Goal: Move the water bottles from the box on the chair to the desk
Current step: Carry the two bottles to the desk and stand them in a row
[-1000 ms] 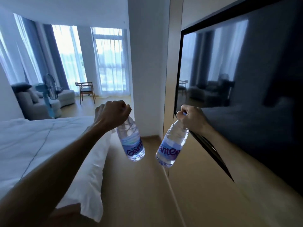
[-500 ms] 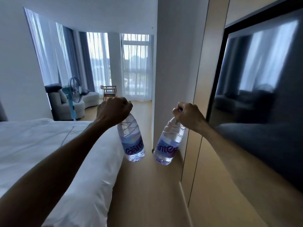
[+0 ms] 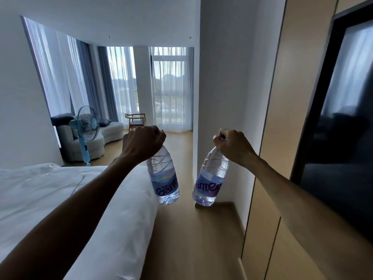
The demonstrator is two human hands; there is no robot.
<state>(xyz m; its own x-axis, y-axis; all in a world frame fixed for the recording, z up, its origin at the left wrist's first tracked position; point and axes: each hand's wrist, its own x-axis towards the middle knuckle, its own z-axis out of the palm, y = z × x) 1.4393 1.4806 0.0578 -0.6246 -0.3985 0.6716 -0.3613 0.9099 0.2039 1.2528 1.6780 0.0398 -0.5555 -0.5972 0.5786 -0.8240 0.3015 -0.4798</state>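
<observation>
White bed point(image 3: 60, 199); wooden floor point(image 3: 191, 239)

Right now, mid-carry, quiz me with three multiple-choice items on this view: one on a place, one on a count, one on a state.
1. Where is the bed?
A. Left of the walkway
B. Right of the walkway
C. Behind the fan

2. How many water bottles are being carried?
A. One
B. Two
C. Three

3. How does the right hand hold the right bottle?
A. Flat under its base
B. Around its label
C. Gripping its neck from above

Answers:
1 A, the white bedding fills the lower left.
2 B, the left hand holds the left bottle and the right hand another.
3 C, its fingers curl round the top and the bottle hangs below.
</observation>
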